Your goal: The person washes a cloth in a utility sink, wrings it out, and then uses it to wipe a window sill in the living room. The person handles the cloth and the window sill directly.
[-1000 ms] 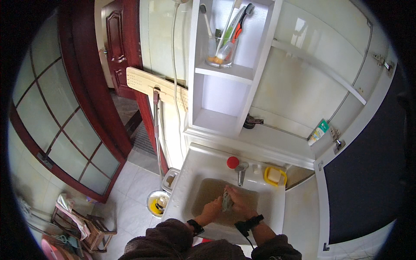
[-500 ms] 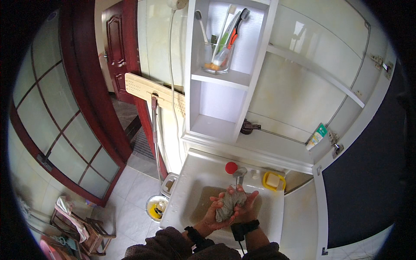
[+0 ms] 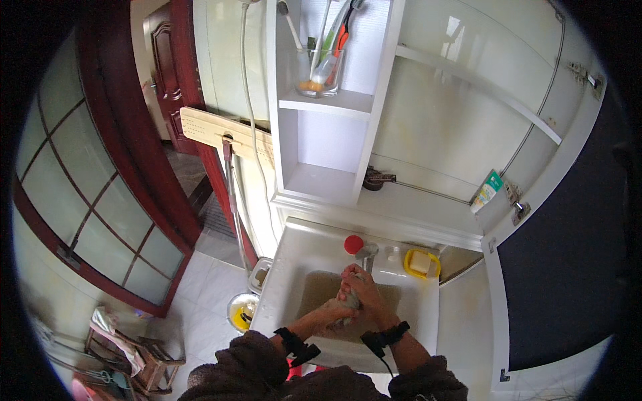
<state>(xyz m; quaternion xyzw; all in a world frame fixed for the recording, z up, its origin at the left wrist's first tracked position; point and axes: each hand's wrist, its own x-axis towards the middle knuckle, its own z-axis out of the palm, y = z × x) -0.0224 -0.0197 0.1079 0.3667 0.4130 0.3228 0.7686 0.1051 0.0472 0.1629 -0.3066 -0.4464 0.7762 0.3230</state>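
1. The white wall cabinet (image 3: 376, 100) is hanging ahead of me, above and behind the washbasin.
2. The white washbasin (image 3: 277, 274) is holding murky, brownish water (image 3: 315, 287), and I am holding both hands over it.
3. On the floor to my left, a round bowl (image 3: 231, 319) is containing a yellow item (image 3: 242, 317) and something dark that I am not making out.
4. My left hand (image 3: 332, 313) is sitting nearer my body; my right hand (image 3: 364, 287) is sitting farther out, towards the faucet (image 3: 366, 252). The fingers of both are curling closed around one grey cloth (image 3: 351, 299).
5. That cloth is lying bunched between them, just beyond my left palm and on the near side of my right fingers. Both hands are touching it, neither being nearer; they are covering too much for me to tell its long axis.
6. A clear tumbler (image 3: 334, 81) is standing on a cabinet shelf, holding several toothbrushes (image 3: 340, 40).
7. A yellow soap dish (image 3: 437, 269) is resting at the washbasin's far right corner, holding a pale soap bar (image 3: 420, 261).
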